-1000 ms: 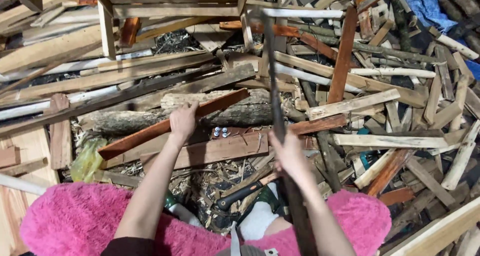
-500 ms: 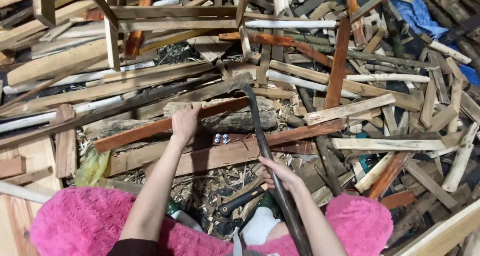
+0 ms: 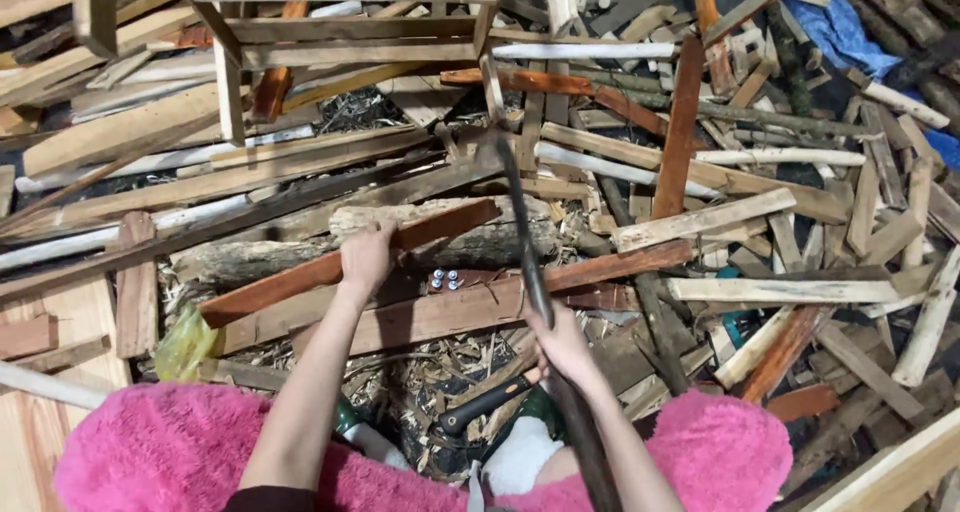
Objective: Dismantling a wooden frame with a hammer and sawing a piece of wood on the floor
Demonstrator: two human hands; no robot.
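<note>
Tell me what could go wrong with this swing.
The left hand grips the reddish plank on the log, close to where the long dark blade in the right hand points; a stray stroke might hit fingers. The plank lies across loose scrap and may shift. A second tool lies between the knees.

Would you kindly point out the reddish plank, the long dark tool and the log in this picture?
reddish plank (image 3: 300, 277), head view, on its left half.
long dark tool (image 3: 527, 242), head view, on its shaft above the right hand.
log (image 3: 495, 244), head view, on its bark.
</note>
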